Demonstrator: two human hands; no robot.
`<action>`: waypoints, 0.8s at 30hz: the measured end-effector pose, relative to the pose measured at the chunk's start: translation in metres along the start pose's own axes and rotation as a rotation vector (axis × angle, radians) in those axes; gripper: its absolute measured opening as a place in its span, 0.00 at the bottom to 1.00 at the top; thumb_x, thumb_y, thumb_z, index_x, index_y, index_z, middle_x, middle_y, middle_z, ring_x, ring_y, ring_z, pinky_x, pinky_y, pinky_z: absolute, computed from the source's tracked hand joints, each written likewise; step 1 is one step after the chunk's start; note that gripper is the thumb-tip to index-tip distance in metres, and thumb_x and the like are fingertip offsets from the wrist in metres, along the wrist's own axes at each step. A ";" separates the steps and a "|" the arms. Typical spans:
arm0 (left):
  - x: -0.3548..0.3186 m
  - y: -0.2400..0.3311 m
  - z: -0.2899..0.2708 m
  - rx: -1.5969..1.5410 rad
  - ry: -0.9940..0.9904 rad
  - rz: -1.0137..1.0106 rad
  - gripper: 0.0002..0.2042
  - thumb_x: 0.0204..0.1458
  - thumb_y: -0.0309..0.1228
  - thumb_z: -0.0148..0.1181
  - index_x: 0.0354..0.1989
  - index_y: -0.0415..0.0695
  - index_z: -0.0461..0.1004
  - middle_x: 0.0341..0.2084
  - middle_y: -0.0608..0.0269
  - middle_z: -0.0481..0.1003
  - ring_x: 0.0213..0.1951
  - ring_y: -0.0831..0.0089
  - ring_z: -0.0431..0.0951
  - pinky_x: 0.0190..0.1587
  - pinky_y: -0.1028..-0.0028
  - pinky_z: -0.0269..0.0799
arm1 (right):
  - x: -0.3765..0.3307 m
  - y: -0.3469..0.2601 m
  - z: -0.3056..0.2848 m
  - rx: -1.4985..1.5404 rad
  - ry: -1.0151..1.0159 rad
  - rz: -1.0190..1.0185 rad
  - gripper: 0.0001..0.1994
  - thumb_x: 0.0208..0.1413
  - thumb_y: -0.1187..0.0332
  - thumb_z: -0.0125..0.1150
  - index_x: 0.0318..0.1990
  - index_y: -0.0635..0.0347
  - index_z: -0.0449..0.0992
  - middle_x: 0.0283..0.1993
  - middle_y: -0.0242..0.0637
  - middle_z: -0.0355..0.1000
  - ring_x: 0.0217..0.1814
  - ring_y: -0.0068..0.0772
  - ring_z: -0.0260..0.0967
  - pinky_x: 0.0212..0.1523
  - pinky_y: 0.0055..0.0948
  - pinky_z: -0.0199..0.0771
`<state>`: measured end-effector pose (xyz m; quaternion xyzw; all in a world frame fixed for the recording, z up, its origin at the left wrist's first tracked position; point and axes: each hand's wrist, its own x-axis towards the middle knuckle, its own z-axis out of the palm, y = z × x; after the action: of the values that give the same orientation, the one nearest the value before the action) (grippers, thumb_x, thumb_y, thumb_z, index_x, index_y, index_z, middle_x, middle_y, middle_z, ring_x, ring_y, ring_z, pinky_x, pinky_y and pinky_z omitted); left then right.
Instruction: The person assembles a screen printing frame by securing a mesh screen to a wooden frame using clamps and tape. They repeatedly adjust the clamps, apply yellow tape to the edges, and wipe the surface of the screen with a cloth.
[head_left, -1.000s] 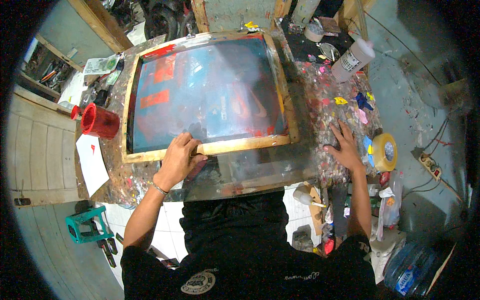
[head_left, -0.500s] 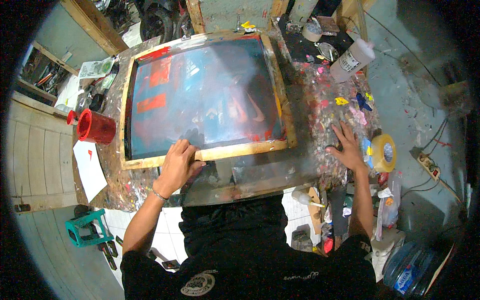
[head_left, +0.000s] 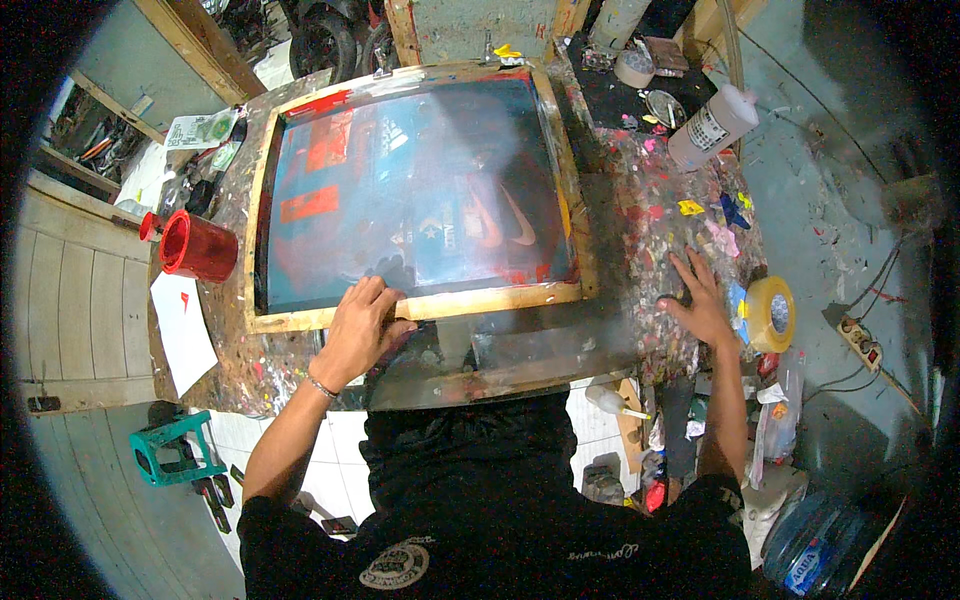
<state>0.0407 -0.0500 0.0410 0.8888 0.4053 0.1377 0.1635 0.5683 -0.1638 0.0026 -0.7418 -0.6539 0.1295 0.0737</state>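
The near bar of the framed screen is held by the left hand, half closed, the fingers curled over the wood and the thumb stretched along its front; how firmly the thumb is pressed cannot be told. For good control, the bar is probably best gripped closer to the middle of the framed screen, since the hold is now set left of it and one corner could be lifted ahead of the other. The wrist is best held low and the fingertips clear of the mesh, so that the coated face is not smudged.

The framed screen is laid on the table, extended beyond the left hand and to both sides of it. Right of the framed screen, well apart from it, the right hand is rested on the table, open and spread, with nothing grasped. The red container is placed just left of the framed screen, so any sideways swing that way is best avoided.
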 end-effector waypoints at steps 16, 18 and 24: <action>0.004 0.005 -0.004 0.005 -0.057 -0.055 0.18 0.43 0.34 0.71 0.39 0.37 0.74 0.30 0.56 0.66 0.36 0.57 0.68 0.42 0.62 0.66 | -0.006 0.001 -0.011 -0.036 -0.046 -0.008 0.42 0.47 0.50 0.69 0.70 0.39 0.58 0.77 0.39 0.43 0.79 0.51 0.37 0.73 0.58 0.37; 0.002 0.002 -0.002 -0.008 -0.039 -0.046 0.19 0.42 0.33 0.71 0.40 0.38 0.74 0.30 0.56 0.66 0.35 0.57 0.68 0.42 0.62 0.66 | -0.006 0.001 -0.011 -0.053 -0.053 0.002 0.42 0.46 0.51 0.70 0.70 0.39 0.58 0.77 0.39 0.43 0.78 0.50 0.37 0.73 0.55 0.37; 0.002 0.003 -0.003 0.013 -0.061 -0.072 0.18 0.43 0.35 0.71 0.40 0.38 0.74 0.31 0.55 0.66 0.37 0.56 0.68 0.43 0.62 0.66 | -0.007 -0.001 -0.010 0.001 -0.053 0.016 0.42 0.46 0.50 0.69 0.71 0.40 0.57 0.77 0.39 0.43 0.79 0.50 0.36 0.74 0.55 0.35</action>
<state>0.0433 -0.0497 0.0457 0.8784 0.4328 0.1022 0.1750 0.5692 -0.1701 0.0129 -0.7434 -0.6494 0.1502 0.0558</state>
